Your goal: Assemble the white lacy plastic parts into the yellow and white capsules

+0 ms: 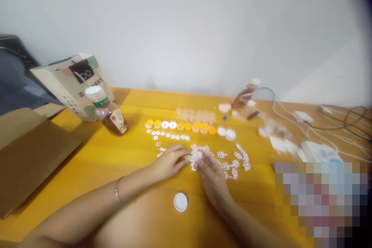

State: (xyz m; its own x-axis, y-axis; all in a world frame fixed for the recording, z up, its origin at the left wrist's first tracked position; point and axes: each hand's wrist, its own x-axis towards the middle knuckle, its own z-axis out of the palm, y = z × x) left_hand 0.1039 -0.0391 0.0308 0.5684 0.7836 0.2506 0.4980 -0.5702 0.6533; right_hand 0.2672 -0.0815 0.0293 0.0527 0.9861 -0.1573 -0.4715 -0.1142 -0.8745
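Note:
My right hand (213, 174) is closed, pinching a small translucent white plastic piece (198, 155) between thumb and fingertips. Just left of it, my left hand (171, 161) has its thumb and fingers drawn together; whether they grip a piece is too small to make out. Under and around the fingers lie flat white openwork pieces (225, 166), several of them scattered to the right. A white round cap (180, 202) rests on the table nearer to me. Beyond my hands run a row of small white discs (168, 135) and a row of yellow and white round caps (180, 126).
Clear small cups (197, 116) stand behind the rows. On the left are a capped drink bottle (112, 114), a paper bag (69, 85) and an open cardboard box (35, 159). Another bottle (245, 95), cables (319, 124) and a white box (319, 151) occupy the right.

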